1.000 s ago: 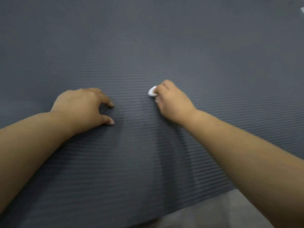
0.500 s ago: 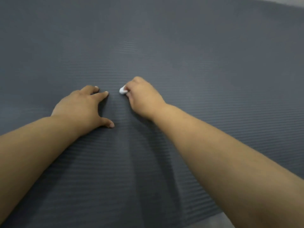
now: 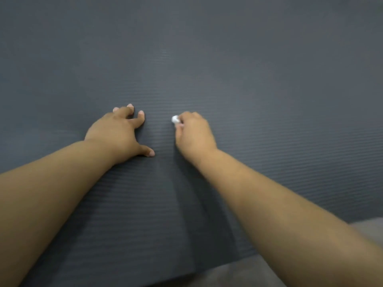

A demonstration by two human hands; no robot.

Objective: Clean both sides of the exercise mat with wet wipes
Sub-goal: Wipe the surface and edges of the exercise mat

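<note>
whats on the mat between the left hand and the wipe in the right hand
Only bare ribbed mat, seen in the head view, lies between the left hand and the wet wipe held in the right hand.

Matt, finely ribbed dark grey foam mat; white crumpled wipe, soft-looking

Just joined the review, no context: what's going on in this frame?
A person is wiping a dark grey ribbed exercise mat that fills most of the view. The right hand pinches a small balled-up white wet wipe against the mat surface. The left hand rests beside it with fingers spread, fingertips and thumb on the mat, apparently bracing it. The mat's near edge and a strip of floor show at the bottom right. Which side of the mat faces up cannot be told.
</note>
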